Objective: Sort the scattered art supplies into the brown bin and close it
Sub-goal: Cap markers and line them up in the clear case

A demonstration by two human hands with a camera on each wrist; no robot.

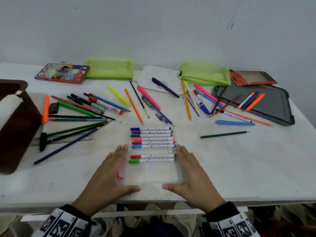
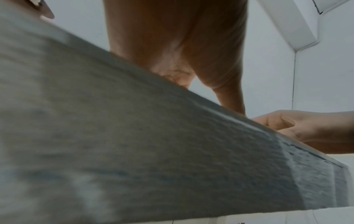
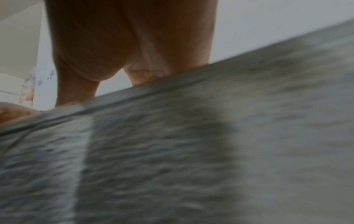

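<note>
A clear plastic marker case (image 1: 153, 173) lies near the table's front edge with several capped markers (image 1: 152, 139) lined up in it. My left hand (image 1: 116, 168) lies flat along its left side and my right hand (image 1: 190, 168) along its right side, fingers straight, thumbs along the near edge. The brown bin (image 1: 16, 127) stands open at the far left. Loose pens, pencils and brushes (image 1: 89, 106) are scattered behind the case. In the left wrist view only my left hand's palm (image 2: 172, 45) and the right hand (image 2: 316, 131) show above the table's edge. The right wrist view shows my right hand's palm (image 3: 134, 37).
Two green mesh pouches (image 1: 109, 70) (image 1: 205, 74), a coloured-pencil box (image 1: 62, 73) and a white palette (image 1: 159, 79) line the back. A dark grey tray (image 1: 273, 108) with pens and an open orange box (image 1: 251, 77) sit at the right. A ruler (image 1: 65, 139) lies by the bin.
</note>
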